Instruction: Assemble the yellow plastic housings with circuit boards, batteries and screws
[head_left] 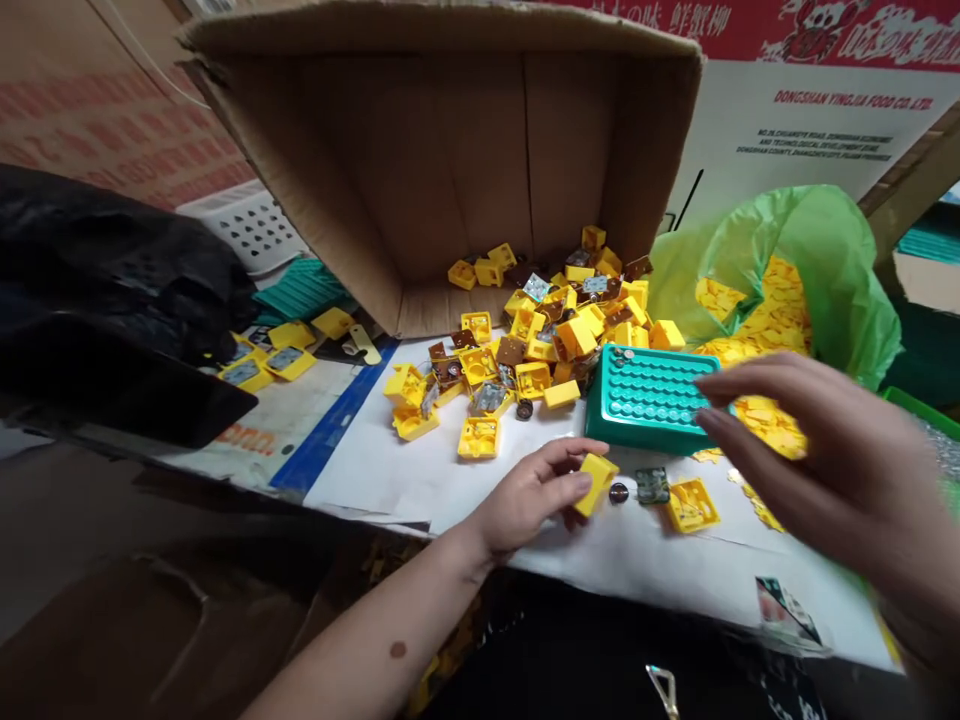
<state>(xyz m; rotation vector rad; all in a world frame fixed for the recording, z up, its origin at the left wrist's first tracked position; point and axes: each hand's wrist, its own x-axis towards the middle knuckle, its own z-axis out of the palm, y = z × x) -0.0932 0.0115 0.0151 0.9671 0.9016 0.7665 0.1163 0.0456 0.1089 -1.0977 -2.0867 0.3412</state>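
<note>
My left hand point(536, 492) is closed on a small yellow plastic case point(596, 484), held low over the white work surface. My right hand point(810, 450), smeared by motion, is beside the teal tray point(652, 430); its thumb and forefinger are apart, and I see nothing between them. The tray has rows of small round pockets, with a few small round metal pieces at its far left corner. Just right of the held case lie a small dark speaker-like disc point(619, 494), a grey-and-dark square part point(652, 485) and an open yellow case point(694, 505) with wires inside.
A cardboard box point(457, 150) on its side spills a heap of yellow cases point(577, 335) and brown parts. At right, a green plastic bag point(862, 290) holds thin yellow pieces point(780, 310). Black plastic point(97, 250) and a white perforated basket point(244, 228) stand left.
</note>
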